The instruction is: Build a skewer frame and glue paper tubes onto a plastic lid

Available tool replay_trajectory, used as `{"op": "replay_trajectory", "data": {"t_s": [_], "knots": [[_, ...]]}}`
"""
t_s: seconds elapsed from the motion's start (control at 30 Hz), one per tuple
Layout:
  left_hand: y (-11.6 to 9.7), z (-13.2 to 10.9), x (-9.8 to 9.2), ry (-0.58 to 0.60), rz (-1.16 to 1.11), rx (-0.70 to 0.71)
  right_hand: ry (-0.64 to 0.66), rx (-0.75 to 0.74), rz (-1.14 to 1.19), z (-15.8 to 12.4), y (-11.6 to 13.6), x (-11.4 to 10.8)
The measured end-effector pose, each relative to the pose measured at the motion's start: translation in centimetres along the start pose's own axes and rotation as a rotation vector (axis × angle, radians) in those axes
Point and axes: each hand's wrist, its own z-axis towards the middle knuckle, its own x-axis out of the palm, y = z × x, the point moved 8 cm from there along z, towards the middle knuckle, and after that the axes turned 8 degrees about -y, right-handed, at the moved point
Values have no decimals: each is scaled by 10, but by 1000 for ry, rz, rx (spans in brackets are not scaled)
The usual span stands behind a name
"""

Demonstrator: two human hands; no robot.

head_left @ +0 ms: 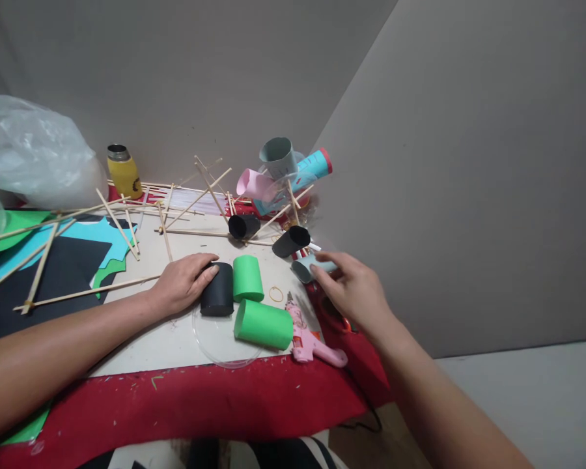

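My left hand is closed on a black paper tube, with the thumb at its upper edge and the fingers partly hidden behind it. Two green paper tubes lie right beside it, one standing nearer the back and one on its side in front. At the table's right edge my right hand pinches a light grey paper tube between thumb and fingers. Two more black tubes, one at the left and one at the right, lie just behind. A pink glue gun rests below my right hand.
Joined wooden sticks spread across the back and left. Coloured paper sheets lie at the left, near a yellow bottle and a plastic bag. A clear lid and rubber band are in front. A wall rises at the right.
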Motion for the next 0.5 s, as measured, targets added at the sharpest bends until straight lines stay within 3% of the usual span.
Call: {"op": "replay_trajectory", "data": {"t_s": [0.13,0.3,0.4,0.5], "knots": [[2,0,0,-3,-8,-12,56,-12,-159,41,-7,37],[3,-1,3,14,-14,-19,116,-19,-191,62,-12,63],[4,-2,4,23,-22,-23,88,-21,-186,59,-7,49],[3,-2,4,27,-17,-22,-51,-98,-131,29,14,4]]}}
